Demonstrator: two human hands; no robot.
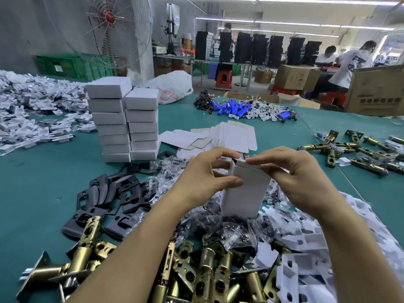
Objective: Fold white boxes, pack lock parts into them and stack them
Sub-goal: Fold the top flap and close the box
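Note:
A white box stands upright on end above a heap of bagged screws. My left hand grips its left side, thumb across the front face. My right hand pinches the top flap at the box's upper right edge. Two stacks of closed white boxes stand at the left centre of the green table. Flat unfolded box blanks lie behind my hands. Brass latch bolts lie in front of me, and more brass latch bolts lie at the right.
Black strike plates lie left of my arms. White plastic parts are piled at the far left and near right. Blue batteries with wires lie farther back. A fan, cardboard cartons and seated workers are beyond the table.

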